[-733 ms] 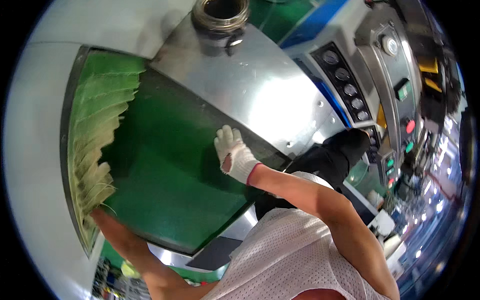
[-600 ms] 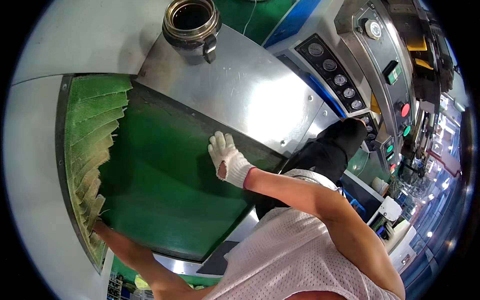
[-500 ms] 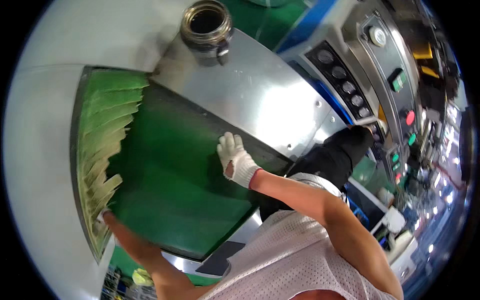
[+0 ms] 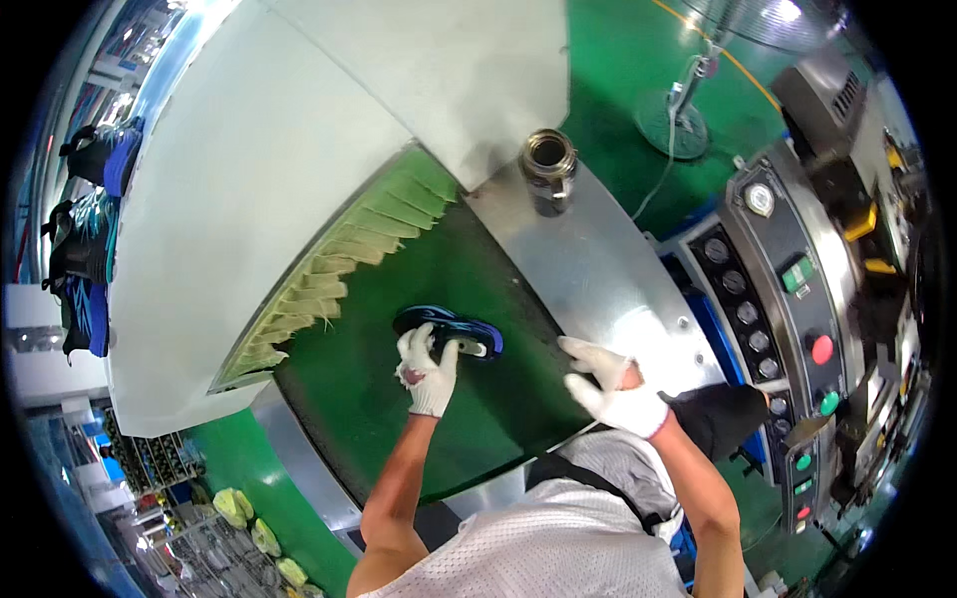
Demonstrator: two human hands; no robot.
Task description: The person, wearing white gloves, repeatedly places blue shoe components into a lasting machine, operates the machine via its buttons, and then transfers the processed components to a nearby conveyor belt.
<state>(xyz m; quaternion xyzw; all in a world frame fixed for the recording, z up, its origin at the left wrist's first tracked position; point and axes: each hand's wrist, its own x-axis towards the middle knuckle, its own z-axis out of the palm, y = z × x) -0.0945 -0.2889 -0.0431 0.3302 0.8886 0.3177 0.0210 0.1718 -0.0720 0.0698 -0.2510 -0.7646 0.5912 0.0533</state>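
Note:
My left hand (image 4: pixel 427 374), in a white knitted glove, grips a dark shoe (image 4: pixel 461 327) with blue along its edge. The shoe lies on its side over the green belt (image 4: pixel 498 419), sole details partly hidden by my fingers. Over the belt's right border, close to the metal panel (image 4: pixel 618 264), my right hand (image 4: pixel 620 391) is gloved too, its thumb and fingers apart with nothing between them. Beyond the shoe, a pale green strip curtain (image 4: pixel 349 259) hangs at the opening of the white machine housing (image 4: pixel 269 189).
An open metal flask (image 4: pixel 548 179) stands on the far end of the panel. To the right is a control console (image 4: pixel 797 289) with gauges and coloured buttons. Several shoes (image 4: pixel 90 249) sit at the far left. A floor fan (image 4: pixel 683 110) stands at the back.
The view has swung left. My left hand has come from the curtain's near end to mid-belt and now has a shoe. My right hand has moved toward the belt's right border.

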